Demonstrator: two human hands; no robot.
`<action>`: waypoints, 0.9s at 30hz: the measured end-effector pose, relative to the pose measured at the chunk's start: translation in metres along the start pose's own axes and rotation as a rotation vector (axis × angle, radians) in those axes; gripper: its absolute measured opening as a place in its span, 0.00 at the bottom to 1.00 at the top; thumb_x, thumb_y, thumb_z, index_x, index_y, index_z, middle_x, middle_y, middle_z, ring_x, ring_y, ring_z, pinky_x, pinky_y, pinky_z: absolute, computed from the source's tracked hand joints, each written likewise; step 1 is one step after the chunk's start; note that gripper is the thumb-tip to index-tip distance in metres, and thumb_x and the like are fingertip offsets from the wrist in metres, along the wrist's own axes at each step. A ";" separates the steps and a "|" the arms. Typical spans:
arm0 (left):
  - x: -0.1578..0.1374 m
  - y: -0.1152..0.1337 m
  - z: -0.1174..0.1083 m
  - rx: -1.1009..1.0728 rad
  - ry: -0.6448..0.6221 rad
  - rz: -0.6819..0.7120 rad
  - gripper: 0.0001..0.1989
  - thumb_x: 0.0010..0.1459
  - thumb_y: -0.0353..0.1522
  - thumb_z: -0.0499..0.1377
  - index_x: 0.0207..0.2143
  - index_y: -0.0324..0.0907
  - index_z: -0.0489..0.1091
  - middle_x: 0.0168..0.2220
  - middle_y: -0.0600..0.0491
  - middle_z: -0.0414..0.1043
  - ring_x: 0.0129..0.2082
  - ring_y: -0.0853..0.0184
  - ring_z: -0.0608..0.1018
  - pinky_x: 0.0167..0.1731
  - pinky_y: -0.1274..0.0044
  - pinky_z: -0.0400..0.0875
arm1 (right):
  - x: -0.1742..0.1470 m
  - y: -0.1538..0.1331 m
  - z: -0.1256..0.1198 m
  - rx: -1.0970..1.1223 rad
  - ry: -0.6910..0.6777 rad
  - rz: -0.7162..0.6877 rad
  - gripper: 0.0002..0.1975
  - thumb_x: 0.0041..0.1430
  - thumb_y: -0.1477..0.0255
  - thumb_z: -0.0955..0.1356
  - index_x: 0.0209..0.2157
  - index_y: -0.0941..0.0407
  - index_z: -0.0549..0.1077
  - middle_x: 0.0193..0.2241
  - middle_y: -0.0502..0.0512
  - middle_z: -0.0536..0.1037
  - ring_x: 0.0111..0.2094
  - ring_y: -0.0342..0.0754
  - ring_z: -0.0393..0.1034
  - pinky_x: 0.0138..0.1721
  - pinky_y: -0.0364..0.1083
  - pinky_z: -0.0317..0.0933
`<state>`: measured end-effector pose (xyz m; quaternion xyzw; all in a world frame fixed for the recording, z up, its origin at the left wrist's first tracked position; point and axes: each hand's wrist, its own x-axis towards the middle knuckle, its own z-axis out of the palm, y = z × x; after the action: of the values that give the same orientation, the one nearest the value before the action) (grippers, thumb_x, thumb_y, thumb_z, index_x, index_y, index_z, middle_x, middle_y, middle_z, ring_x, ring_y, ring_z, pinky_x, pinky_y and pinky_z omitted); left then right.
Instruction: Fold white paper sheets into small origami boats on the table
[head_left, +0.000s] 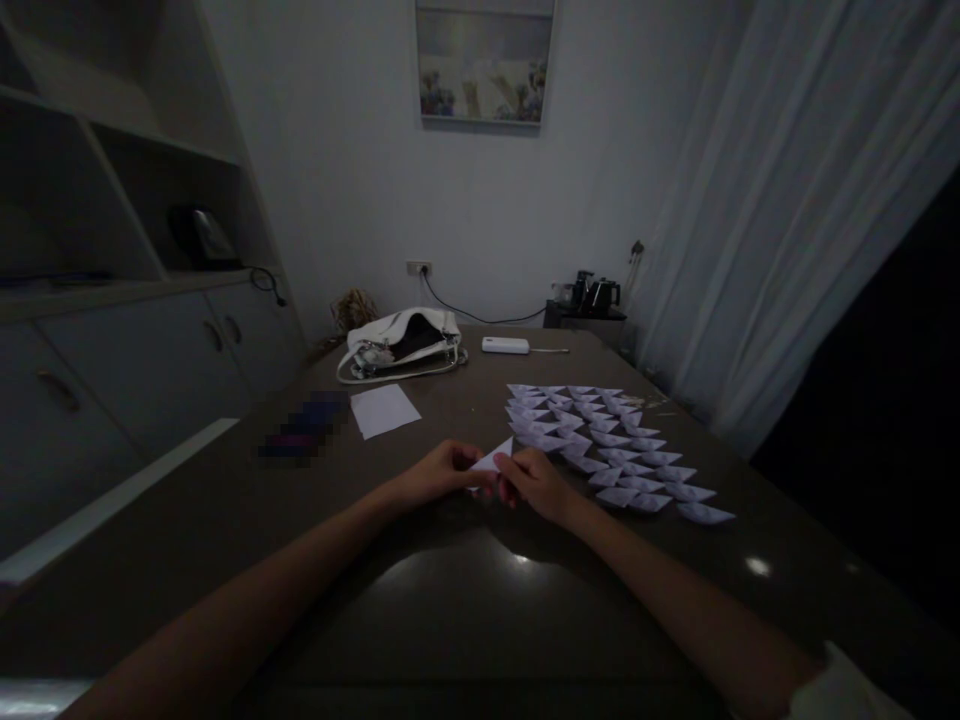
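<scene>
Between my two hands is a small piece of folded white paper (493,461), held just above the dark table. My left hand (442,468) pinches its left side. The fingers of my right hand (536,482) close on its right side, and they partly cover it. A pointed corner of the paper sticks up between the hands. Right of my hands, several folded paper boats (626,484) stand in close rows on the table. To the left and further back lies a stack of flat white paper sheets (385,410).
A white handbag (405,340) lies open at the far end of the table (480,610), beside a white power bank (505,345) with a short cable. A blurred dark object (306,425) is at the left. Cabinets (142,360) line the left wall; a sheer curtain (720,220) hangs right.
</scene>
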<state>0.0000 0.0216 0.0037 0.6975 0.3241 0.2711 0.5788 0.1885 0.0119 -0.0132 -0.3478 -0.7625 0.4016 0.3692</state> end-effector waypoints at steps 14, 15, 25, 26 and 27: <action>-0.003 0.005 0.004 -0.001 0.118 0.046 0.23 0.50 0.47 0.62 0.27 0.33 0.72 0.21 0.52 0.72 0.20 0.73 0.70 0.23 0.82 0.63 | 0.002 -0.003 0.000 0.048 0.126 -0.014 0.27 0.57 0.49 0.62 0.19 0.58 0.67 0.12 0.47 0.64 0.15 0.39 0.58 0.18 0.40 0.51; -0.004 0.006 0.005 -0.001 0.121 0.045 0.23 0.51 0.48 0.61 0.27 0.32 0.72 0.21 0.52 0.72 0.19 0.73 0.70 0.22 0.82 0.62 | 0.002 -0.002 -0.001 0.046 0.129 -0.010 0.27 0.56 0.49 0.62 0.18 0.58 0.67 0.12 0.47 0.64 0.14 0.39 0.58 0.18 0.40 0.51; -0.003 0.006 0.007 -0.005 0.055 0.041 0.23 0.51 0.48 0.62 0.26 0.33 0.72 0.21 0.51 0.73 0.20 0.72 0.72 0.22 0.82 0.63 | 0.003 -0.004 -0.004 0.066 0.230 0.024 0.32 0.56 0.45 0.59 0.14 0.57 0.66 0.10 0.48 0.63 0.13 0.39 0.56 0.17 0.40 0.50; -0.002 0.005 0.006 -0.010 0.044 0.032 0.24 0.51 0.48 0.62 0.27 0.33 0.72 0.21 0.50 0.73 0.20 0.72 0.72 0.22 0.82 0.63 | 0.003 -0.004 -0.006 0.069 0.253 0.027 0.32 0.55 0.45 0.59 0.13 0.57 0.65 0.10 0.48 0.62 0.12 0.39 0.56 0.17 0.40 0.50; -0.001 0.003 0.004 -0.014 0.035 0.023 0.24 0.51 0.49 0.62 0.28 0.33 0.72 0.21 0.50 0.73 0.19 0.72 0.73 0.22 0.82 0.64 | 0.004 -0.003 -0.007 0.072 0.278 0.031 0.32 0.55 0.45 0.59 0.13 0.57 0.65 0.09 0.48 0.62 0.12 0.39 0.56 0.17 0.40 0.49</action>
<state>0.0028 0.0179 0.0058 0.6923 0.3244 0.2919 0.5747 0.1918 0.0159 -0.0066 -0.3984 -0.6837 0.3820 0.4774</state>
